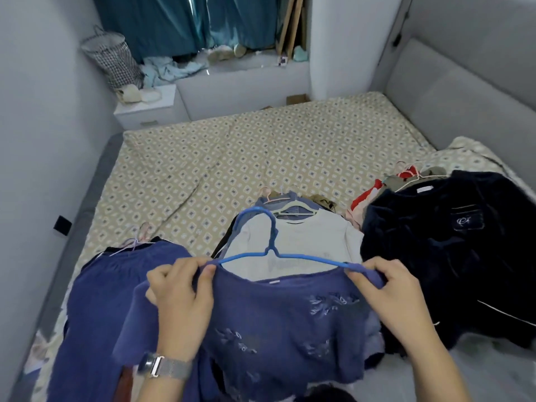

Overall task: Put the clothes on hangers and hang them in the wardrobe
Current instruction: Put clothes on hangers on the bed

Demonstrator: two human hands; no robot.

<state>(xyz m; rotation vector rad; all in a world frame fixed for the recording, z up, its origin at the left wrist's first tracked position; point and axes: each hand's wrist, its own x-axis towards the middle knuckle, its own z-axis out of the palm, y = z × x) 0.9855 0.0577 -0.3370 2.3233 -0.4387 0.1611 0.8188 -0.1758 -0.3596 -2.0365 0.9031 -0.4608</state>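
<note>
While both hands hold it up over the bed, a blue top with pale embroidery hangs on a blue hanger. The left hand pinches the top's left shoulder over the hanger's end, thumb and fingers closed on the cloth; a watch sits on that wrist. The right hand grips the right shoulder the same way, fingers curled round cloth and hanger arm. The hanger's hook points away from the person, above a white shirt that lies on a pale hanger on the bed. Left of the top lies a blue garment, with a hanger hook showing at its far edge. To the right lies a dark robe, and behind it a red and olive heap. Beyond the bed stand a nightstand, a checked basket and teal curtains.
</note>
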